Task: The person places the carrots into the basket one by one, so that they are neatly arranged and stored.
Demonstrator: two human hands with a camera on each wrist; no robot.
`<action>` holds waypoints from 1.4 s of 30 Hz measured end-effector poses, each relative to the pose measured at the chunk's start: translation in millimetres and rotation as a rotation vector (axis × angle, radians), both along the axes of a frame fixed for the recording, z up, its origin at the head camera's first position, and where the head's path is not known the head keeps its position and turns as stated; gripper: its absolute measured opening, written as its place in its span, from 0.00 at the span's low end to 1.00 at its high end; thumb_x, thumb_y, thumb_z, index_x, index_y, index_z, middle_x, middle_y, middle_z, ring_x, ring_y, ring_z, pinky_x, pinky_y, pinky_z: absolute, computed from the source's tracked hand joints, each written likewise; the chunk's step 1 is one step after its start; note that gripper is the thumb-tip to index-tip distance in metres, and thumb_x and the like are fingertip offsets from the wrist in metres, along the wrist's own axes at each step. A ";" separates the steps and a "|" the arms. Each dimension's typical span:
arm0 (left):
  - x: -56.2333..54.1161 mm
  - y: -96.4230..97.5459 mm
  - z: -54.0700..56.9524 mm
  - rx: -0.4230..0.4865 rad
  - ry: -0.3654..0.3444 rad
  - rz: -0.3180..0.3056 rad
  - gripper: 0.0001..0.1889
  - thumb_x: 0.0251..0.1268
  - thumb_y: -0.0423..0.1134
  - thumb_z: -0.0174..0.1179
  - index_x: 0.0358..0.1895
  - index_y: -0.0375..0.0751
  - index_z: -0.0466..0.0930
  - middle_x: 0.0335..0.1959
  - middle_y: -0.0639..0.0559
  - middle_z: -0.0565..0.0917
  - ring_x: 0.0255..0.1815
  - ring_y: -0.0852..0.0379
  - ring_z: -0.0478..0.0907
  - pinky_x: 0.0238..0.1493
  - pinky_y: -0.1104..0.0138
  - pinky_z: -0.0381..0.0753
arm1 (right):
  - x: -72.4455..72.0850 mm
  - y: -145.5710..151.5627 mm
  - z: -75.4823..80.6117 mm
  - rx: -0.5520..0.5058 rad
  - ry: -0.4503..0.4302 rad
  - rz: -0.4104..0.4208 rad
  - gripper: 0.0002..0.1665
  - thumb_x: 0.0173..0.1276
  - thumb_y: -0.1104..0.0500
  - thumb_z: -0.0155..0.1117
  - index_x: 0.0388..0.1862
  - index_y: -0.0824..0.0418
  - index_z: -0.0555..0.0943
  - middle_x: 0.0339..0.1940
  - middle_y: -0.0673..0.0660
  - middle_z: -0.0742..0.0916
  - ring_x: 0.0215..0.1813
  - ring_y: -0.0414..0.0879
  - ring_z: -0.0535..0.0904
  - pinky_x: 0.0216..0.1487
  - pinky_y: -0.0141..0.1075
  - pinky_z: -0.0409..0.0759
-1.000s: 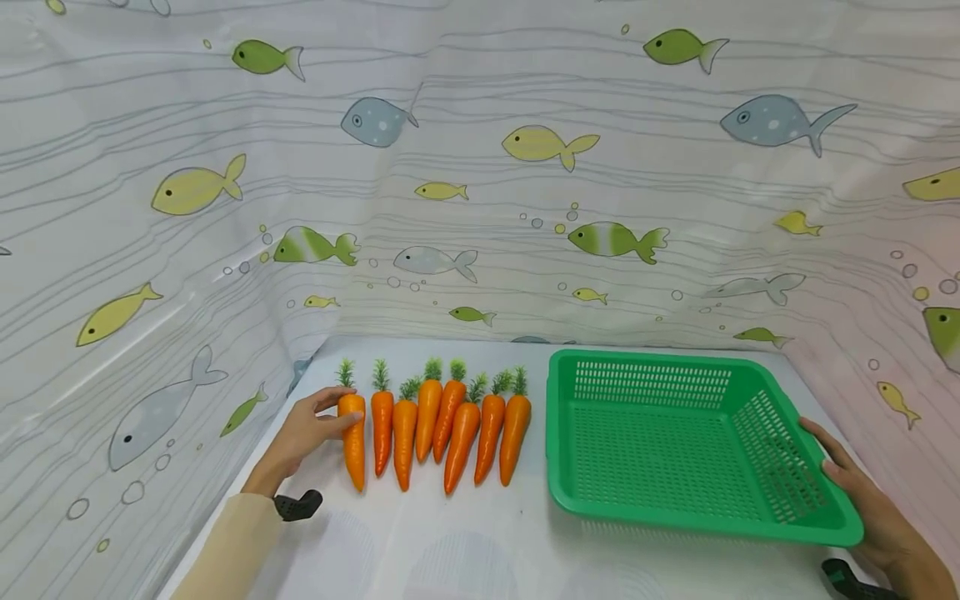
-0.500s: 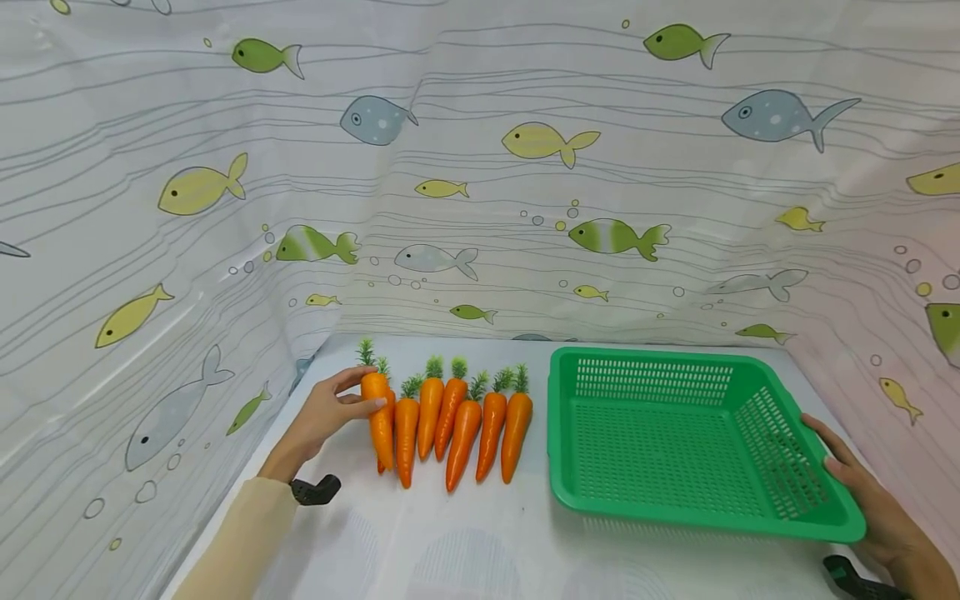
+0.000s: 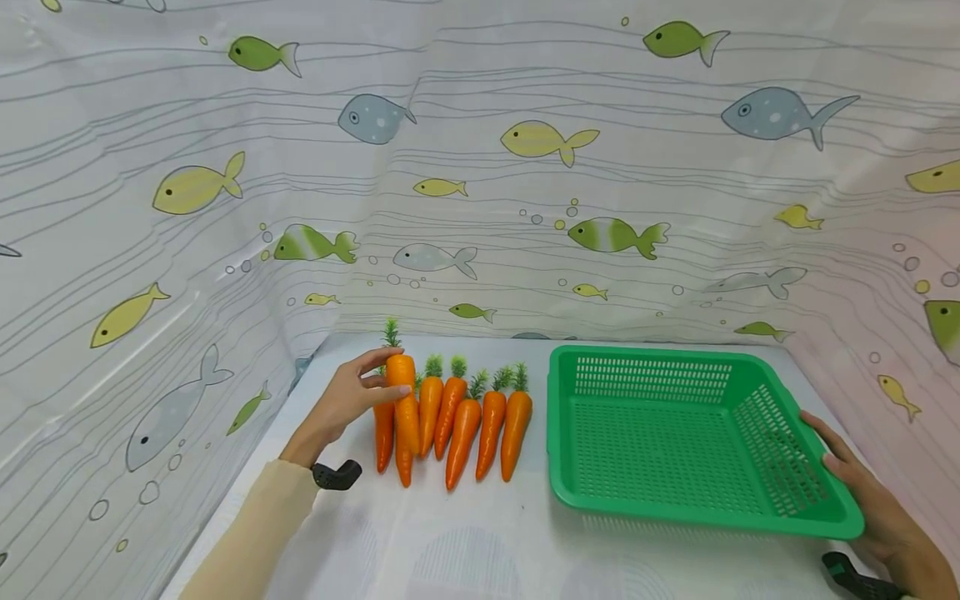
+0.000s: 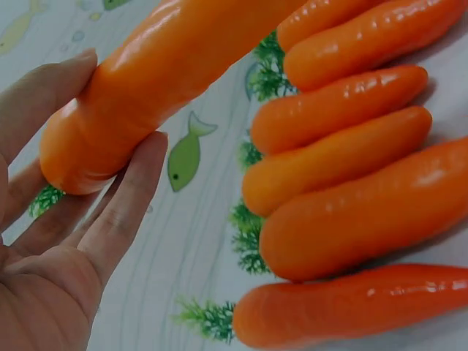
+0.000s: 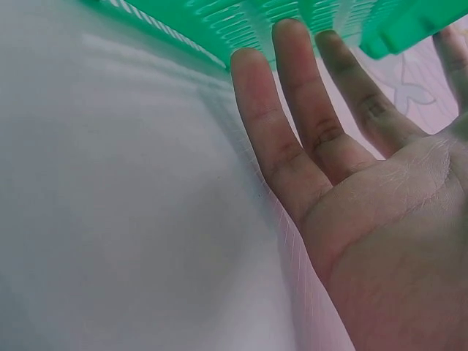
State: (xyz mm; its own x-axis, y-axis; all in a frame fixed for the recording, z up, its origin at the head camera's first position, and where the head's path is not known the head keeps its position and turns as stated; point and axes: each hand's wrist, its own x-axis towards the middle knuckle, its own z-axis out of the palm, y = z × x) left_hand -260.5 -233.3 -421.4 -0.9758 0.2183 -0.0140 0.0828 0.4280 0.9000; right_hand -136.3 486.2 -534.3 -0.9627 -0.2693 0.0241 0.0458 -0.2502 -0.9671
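Note:
An orange carrot [image 3: 405, 408] with a green leafy top hangs tilted, tip down, over the left part of a row. My left hand [image 3: 348, 400] pinches it near its thick end, thumb and fingers on opposite sides, as the left wrist view shows. Behind and below it lie several more carrots [image 3: 464, 442] side by side, tops away from me; one is partly covered by the held carrot. On the right stands a green plastic basket [image 3: 667, 523] with slotted walls, nothing in it. My right hand [image 3: 870, 500] rests against its right side, fingers [image 5: 307, 95] nearly straight at the outer wall.
A white cloth with faint patterns covers the table [image 3: 480, 550]. Fish-printed sheeting [image 3: 525, 250] rises behind the table and along its left and right sides. Black wrist-worn devices [image 3: 337, 475] show at both wrists.
My left hand has lifted the leftmost carrot and carried it rightward, over the neighbouring carrots. The basket and my right hand stay nearly in place.

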 end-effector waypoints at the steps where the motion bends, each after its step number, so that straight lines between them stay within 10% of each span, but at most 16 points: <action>1: -1.0 2.1 1.1 0.004 0.001 -0.008 0.38 0.60 0.50 0.77 0.74 0.56 0.71 0.77 0.46 0.65 0.65 0.40 0.78 0.65 0.45 0.76 | -0.1 -0.1 -0.2 -0.005 0.000 -0.004 0.34 0.85 0.57 0.32 0.83 0.28 0.53 0.65 0.36 0.78 0.51 0.51 0.88 0.43 0.57 0.87; 24: -18.5 78.7 11.0 0.167 0.009 -0.207 0.34 0.60 0.44 0.77 0.70 0.60 0.74 0.71 0.56 0.73 0.58 0.46 0.82 0.57 0.46 0.83 | 0.9 1.7 4.1 0.135 -0.035 -0.076 0.33 0.85 0.55 0.37 0.82 0.27 0.52 0.61 0.34 0.78 0.46 0.54 0.89 0.40 0.56 0.88; 33: -25.5 119.1 10.5 0.214 0.007 -0.315 0.34 0.61 0.42 0.76 0.71 0.59 0.74 0.67 0.55 0.76 0.55 0.46 0.83 0.52 0.55 0.86 | -1.6 4.3 9.3 0.481 0.064 -0.070 0.35 0.88 0.55 0.32 0.86 0.34 0.41 0.70 0.30 0.58 0.53 0.31 0.79 0.43 0.39 0.87; 42: -31.9 163.1 10.2 0.230 -0.008 -0.423 0.32 0.62 0.43 0.76 0.70 0.61 0.75 0.62 0.51 0.80 0.53 0.46 0.84 0.48 0.56 0.86 | 2.2 8.7 16.0 0.359 0.118 0.068 0.37 0.88 0.62 0.30 0.86 0.39 0.36 0.68 0.29 0.68 0.59 0.38 0.82 0.48 0.44 0.87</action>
